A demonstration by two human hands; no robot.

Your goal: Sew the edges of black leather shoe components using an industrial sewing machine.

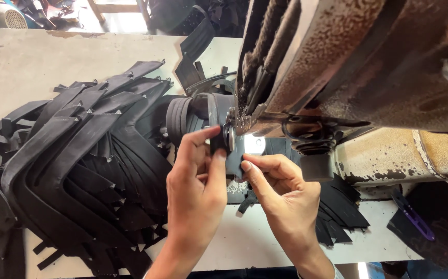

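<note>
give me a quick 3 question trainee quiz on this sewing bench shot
1. True or false: both hands pinch the dark piece at the sewing machine.
2. Which side of the hands is the pile of black strips on? A) left B) right C) behind the machine
3. What small purple thing lies on the table at the far right?

Key
1. True: left hand and right hand both grip it at the needle area.
2. A
3. A purple tool, lying on a dark piece; its kind is unclear.

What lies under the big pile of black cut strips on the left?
The pile of black cut strips rests on a pale worn worktable, bare around its edges. Whatever sits beneath the pile's middle is covered.
</note>
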